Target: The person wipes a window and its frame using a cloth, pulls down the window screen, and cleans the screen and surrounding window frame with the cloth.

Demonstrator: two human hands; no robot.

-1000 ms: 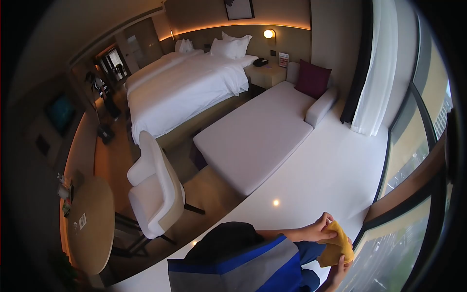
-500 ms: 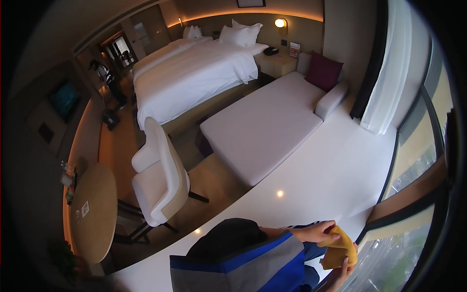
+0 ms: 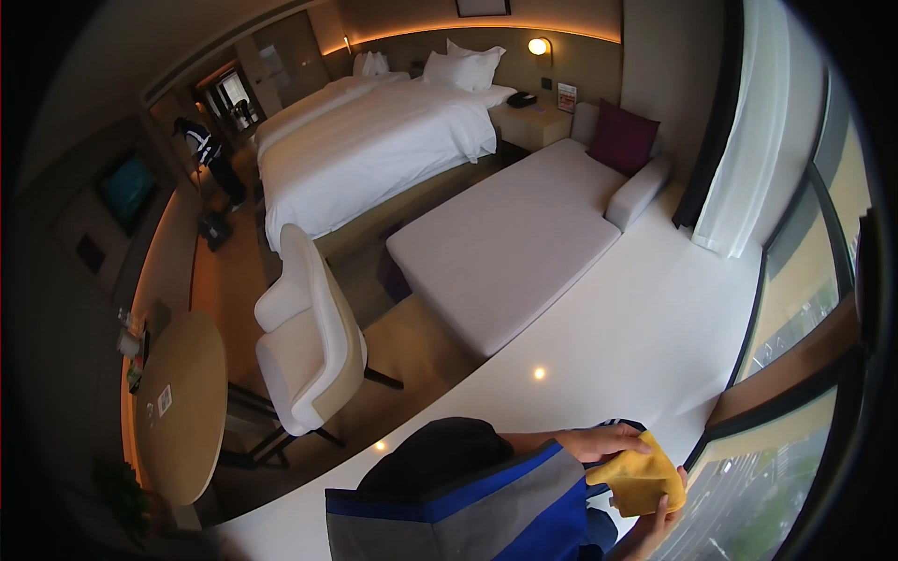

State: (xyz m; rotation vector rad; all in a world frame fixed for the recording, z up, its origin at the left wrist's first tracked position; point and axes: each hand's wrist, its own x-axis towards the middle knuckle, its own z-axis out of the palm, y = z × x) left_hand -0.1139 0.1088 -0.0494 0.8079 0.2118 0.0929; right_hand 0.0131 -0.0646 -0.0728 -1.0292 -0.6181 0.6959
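Note:
A yellow cloth (image 3: 639, 479) is stretched between both hands at the lower right, bunched and folded. The fingers of my left hand (image 3: 610, 442) pinch its upper edge. My right hand (image 3: 660, 525) grips the lower right side of it, with the thumb on top and the other fingers partly hidden behind. Under the hands are dark blue trousers, and the grey and blue garment (image 3: 468, 512) fills the bottom of the view. The window (image 3: 760, 481) lies just right of the cloth.
A white ledge (image 3: 599, 374) runs beside a cushioned daybed (image 3: 510, 248). To the left are a white chair (image 3: 309, 346) and an oval table (image 3: 187, 411). Beyond stand white beds (image 3: 374, 154). Another person (image 3: 210, 159) stands in the far passage near a dark object (image 3: 214, 229).
The cloth has spread and shifted between my hands, with a corner now hanging toward the left. Over the last second the view has tilted, and the far person's pose has changed slightly.

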